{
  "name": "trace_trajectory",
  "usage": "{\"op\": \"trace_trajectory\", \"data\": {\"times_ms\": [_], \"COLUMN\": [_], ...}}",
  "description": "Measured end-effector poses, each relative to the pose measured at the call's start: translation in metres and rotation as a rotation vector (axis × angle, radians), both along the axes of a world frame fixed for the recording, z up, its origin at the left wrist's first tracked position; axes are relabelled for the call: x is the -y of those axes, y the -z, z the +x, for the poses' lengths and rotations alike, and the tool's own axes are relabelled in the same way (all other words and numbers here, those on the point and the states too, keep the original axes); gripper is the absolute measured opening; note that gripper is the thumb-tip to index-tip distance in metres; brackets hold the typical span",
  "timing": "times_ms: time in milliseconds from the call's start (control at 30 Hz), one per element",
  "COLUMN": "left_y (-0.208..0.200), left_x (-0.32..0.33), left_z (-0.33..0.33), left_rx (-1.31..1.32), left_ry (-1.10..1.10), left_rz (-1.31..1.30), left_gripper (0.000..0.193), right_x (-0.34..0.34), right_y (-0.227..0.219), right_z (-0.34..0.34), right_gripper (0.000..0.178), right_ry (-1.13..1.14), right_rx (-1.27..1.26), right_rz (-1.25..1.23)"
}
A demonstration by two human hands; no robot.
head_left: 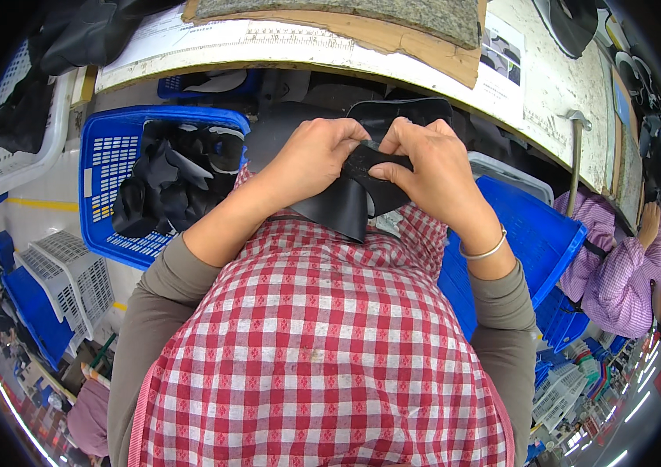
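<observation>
Between my two hands, over my lap, is a black leather piece [336, 208], smooth on its lower flap and rougher where it folds at the top. My left hand [311, 159] pinches its upper edge with thumb and forefinger. On the other side my right hand [428, 163] is closed on the same piece, the thumb pressed on its face and the fingers behind. The fingertips of both hands nearly meet at the top edge. A curved black leather piece [404, 111] lies just beyond my hands.
A blue basket [167, 113] of black leather pieces stands at the left, a blue crate [529, 233] at the right. Ahead runs the white workbench [291, 48] with a stone slab [362, 17] and a hammer [576, 156]. A co-worker's checked sleeve [618, 280] is at far right.
</observation>
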State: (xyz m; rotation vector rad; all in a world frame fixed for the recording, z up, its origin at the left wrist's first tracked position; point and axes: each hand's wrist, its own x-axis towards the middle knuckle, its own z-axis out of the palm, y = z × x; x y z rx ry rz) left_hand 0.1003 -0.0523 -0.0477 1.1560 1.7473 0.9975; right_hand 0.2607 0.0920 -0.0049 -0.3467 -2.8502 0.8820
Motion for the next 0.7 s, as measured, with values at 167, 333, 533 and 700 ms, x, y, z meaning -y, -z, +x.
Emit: {"op": "trace_trajectory", "data": {"times_ms": [167,333,533,700], "left_y": [0.005,0.004,0.0,-0.003], "left_x": [-0.005,-0.003,0.004,0.008], "left_z": [0.001,-0.002,0.003,0.003], "left_rx": [0.017,0.179,0.185,0.226], "left_ry": [-0.031,-0.103,-0.071,-0.067], "left_rz": [-0.073,-0.149,-0.053,-0.001], "left_gripper": [0.019,0.018,0.019,0.02], "right_x": [0.006,0.012,0.003,-0.004], "right_y": [-0.003,-0.007,0.0,0.006], "right_z": [-0.001,0.006,0.015,0.012], "right_gripper": [0.032,0.03,0.029,0.028], "right_ry": [-0.057,-0.11,0.066,0.091], "right_rx": [-0.061,-0.073,0.014,0.062], "right_rz": [0.098,0.152,-0.009,-0.114]}}
